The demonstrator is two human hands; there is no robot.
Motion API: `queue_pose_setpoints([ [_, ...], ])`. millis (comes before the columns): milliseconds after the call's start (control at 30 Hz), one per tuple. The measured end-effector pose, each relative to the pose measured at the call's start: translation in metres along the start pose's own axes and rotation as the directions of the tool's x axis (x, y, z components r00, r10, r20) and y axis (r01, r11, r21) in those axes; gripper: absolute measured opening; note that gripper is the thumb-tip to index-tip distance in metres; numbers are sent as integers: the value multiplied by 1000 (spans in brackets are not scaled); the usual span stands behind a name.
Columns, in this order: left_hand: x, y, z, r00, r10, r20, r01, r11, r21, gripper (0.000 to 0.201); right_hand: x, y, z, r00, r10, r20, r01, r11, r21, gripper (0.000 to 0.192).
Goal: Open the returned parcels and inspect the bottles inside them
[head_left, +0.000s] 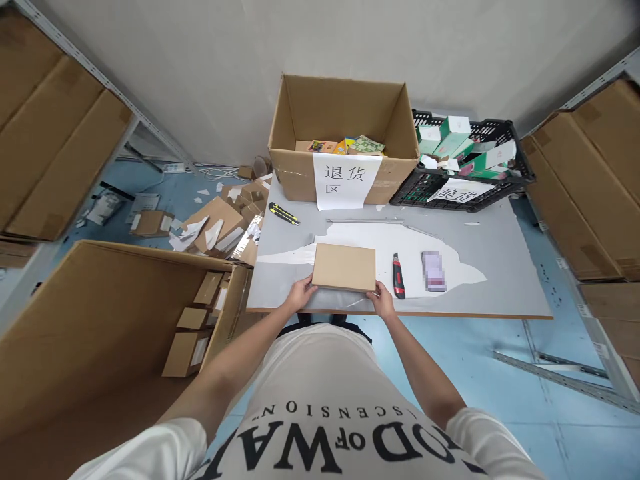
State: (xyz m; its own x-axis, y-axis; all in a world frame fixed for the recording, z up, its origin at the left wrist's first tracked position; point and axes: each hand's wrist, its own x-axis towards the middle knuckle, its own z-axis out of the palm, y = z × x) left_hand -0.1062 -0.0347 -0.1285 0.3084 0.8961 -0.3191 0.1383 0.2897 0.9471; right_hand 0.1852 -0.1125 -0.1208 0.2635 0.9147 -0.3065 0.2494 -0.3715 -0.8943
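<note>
A flat brown cardboard box point(344, 267) lies on the grey table point(500, 267) near its front edge. My left hand point(301, 293) grips the box's near left corner. My right hand point(383, 300) holds its near right corner. A red and black utility knife point(398, 276) lies just right of the box, close to my right hand. Beyond it a small pale object point(433, 270) rests on the table.
An open cardboard box point(343, 137) with a paper sign and colourful packs stands at the table's back. A black crate point(465, 163) of green-white boxes sits beside it. A yellow-black knife point(283, 213) lies at left. A large carton point(115, 320) of small boxes stands on the floor at left.
</note>
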Motion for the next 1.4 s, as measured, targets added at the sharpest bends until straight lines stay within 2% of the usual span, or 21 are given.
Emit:
queue_pose_setpoints([
  [233, -6, 30, -3, 999, 35, -15, -35, 999, -20, 67, -1, -32, -21, 997, -69, 34, 71, 995, -73, 48],
  [400, 11, 60, -10, 991, 120, -51, -116, 991, 70, 60, 17, -62, -33, 997, -69, -28, 63, 982, -177, 47],
  [533, 30, 74, -13, 989, 78, -127, -55, 983, 175, 49, 38, -78, -37, 999, -40, -32, 32, 973, -229, 45],
  [633, 41, 75, -13, 985, 16, -173, 14, 985, 174, 48, 51, -83, -37, 999, -23, -34, 14, 970, -243, 41],
  [867, 53, 68, -13, 995, -29, -95, 30, 999, 14, 65, 65, -82, -39, 996, 60, -59, -72, 973, -218, 45],
  [1100, 52, 69, -12, 993, 7, -114, 2, 997, 80, 58, 68, -80, -39, 998, 53, -37, -61, 967, -247, 50],
  [1167, 50, 72, -10, 992, 32, -125, -17, 992, 122, 54, 69, -74, -45, 999, 39, -26, -43, 975, -219, 50],
  [1267, 44, 79, -7, 982, 89, -167, -43, 964, 263, 46, 68, -58, -62, 985, 28, -172, -80, 950, -303, 46],
  [1333, 37, 84, -2, 966, 160, -203, -59, 901, 430, 42, 65, -43, -74, 959, 42, -281, -176, 865, -470, 41],
  [1400, 31, 88, 3, 940, 268, -213, -95, 801, 591, 38, 60, -28, -79, 953, 91, -290, -260, 737, -623, 40],
])
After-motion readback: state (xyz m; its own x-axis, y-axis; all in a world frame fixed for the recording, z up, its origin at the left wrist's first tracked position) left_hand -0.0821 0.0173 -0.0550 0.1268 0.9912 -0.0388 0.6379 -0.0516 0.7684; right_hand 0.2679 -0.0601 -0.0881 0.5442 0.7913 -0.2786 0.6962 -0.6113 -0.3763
